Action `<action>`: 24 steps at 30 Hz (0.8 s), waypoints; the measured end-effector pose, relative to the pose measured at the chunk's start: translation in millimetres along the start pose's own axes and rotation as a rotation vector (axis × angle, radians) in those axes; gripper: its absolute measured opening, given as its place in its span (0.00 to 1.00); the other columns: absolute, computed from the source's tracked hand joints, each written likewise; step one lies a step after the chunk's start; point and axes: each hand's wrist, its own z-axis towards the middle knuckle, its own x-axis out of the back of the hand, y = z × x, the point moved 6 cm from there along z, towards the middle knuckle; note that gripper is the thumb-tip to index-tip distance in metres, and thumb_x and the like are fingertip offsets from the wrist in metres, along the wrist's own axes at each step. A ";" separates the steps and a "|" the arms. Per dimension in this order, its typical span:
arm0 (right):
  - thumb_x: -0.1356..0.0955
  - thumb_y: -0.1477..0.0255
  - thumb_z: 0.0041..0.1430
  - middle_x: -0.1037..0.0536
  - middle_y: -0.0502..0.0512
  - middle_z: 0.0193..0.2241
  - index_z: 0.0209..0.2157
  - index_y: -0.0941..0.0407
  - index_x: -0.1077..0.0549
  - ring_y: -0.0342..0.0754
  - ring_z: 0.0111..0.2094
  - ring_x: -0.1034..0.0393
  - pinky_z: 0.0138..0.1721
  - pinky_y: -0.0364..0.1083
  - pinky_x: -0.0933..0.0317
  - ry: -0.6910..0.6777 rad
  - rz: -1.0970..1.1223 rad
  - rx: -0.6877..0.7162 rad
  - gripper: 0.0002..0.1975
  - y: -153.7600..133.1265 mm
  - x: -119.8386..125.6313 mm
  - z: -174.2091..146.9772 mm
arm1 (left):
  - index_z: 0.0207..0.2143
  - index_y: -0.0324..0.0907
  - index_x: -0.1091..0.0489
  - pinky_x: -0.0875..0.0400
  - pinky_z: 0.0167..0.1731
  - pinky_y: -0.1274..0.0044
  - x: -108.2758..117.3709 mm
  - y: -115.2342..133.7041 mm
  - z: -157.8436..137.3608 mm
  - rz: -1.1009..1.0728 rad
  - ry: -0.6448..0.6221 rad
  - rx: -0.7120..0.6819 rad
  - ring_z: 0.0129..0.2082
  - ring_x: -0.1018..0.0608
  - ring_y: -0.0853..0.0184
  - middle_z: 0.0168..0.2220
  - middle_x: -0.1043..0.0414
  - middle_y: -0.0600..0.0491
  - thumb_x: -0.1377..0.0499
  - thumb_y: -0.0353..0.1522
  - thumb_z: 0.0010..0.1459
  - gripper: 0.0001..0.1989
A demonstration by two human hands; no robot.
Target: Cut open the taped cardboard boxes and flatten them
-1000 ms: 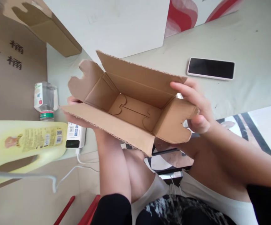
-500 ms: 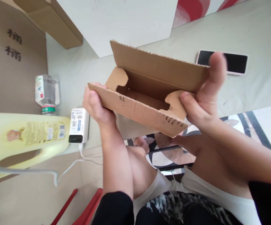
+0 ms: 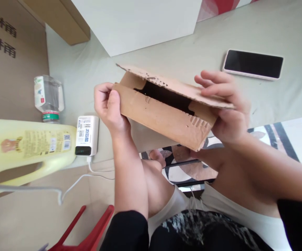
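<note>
A small brown cardboard box (image 3: 161, 118) is held up above the pale table, tilted down toward the right. My left hand (image 3: 111, 106) grips its left end, thumb on the front panel and fingers behind. At the right end, my right hand (image 3: 226, 104) has its fingers over the far flap (image 3: 177, 85) and its lower part against the box's side. The far flap leans inward over the opening, leaving a dark gap, and the end flaps are folded in. What lies inside cannot be made out.
A phone (image 3: 253, 65) lies on the table at the right. A white box (image 3: 143, 24) stands at the back. Leftward are a clear bottle (image 3: 50, 96), a yellow jug (image 3: 36, 146) and a white power bank (image 3: 87, 136) with a cable. A red chair (image 3: 88, 233) shows below.
The far flap has come down over the opening, and the near flap now lies in line with the front. My right hand has moved from the side onto the far flap.
</note>
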 end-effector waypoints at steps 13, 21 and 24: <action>0.40 0.59 0.66 0.21 0.51 0.47 0.36 0.48 0.22 0.57 0.51 0.26 0.55 0.64 0.32 0.053 -0.140 0.064 0.17 -4.8 2.4 -1.2 | 0.30 0.41 0.36 0.36 0.34 0.75 -1.8 -1.9 1.3 0.085 0.068 0.010 0.29 0.35 0.71 0.28 0.39 0.54 0.39 0.38 0.49 0.11; 0.41 0.56 0.66 0.21 0.50 0.48 0.37 0.49 0.22 0.56 0.50 0.26 0.55 0.63 0.32 0.034 -0.119 0.101 0.20 -4.4 1.5 -1.3 | 0.38 0.40 0.26 0.30 0.49 0.71 -1.3 1.1 3.1 0.056 -0.089 -0.019 0.40 0.26 0.66 0.37 0.28 0.50 0.41 0.33 0.53 0.10; 0.44 0.54 0.67 0.21 0.50 0.47 0.35 0.49 0.22 0.56 0.50 0.25 0.55 0.64 0.33 0.026 -0.069 0.109 0.23 -6.5 0.4 -0.5 | 0.39 0.38 0.23 0.36 0.61 0.67 -0.6 0.1 4.1 0.112 -0.198 -0.020 0.53 0.26 0.61 0.47 0.25 0.47 0.44 0.34 0.55 0.14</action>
